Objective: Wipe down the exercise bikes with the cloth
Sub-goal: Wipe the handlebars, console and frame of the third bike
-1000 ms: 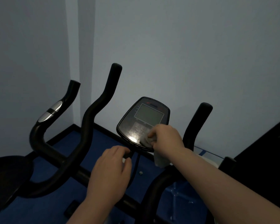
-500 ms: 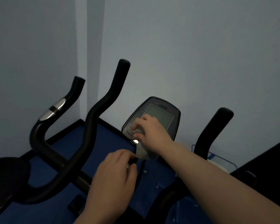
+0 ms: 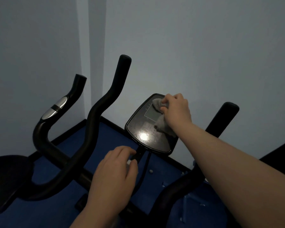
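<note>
Right hand (image 3: pixel 176 109): bunching cloth (image 3: pixel 161 122), now wiping screen (image 3: pixel 150 127) top edge, up from bottom | left hand (image 3: pixel 115 175): curling round stem | we're finishing screen.

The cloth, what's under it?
Under the cloth is the bike's console. The right hand presses it on the upper right of the screen. The screen's left part and the shiny lower panel show; the covered part is hidden.

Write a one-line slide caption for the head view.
Right hand presses a grey cloth to the bike's console while the left hand steadies its stem.
</note>
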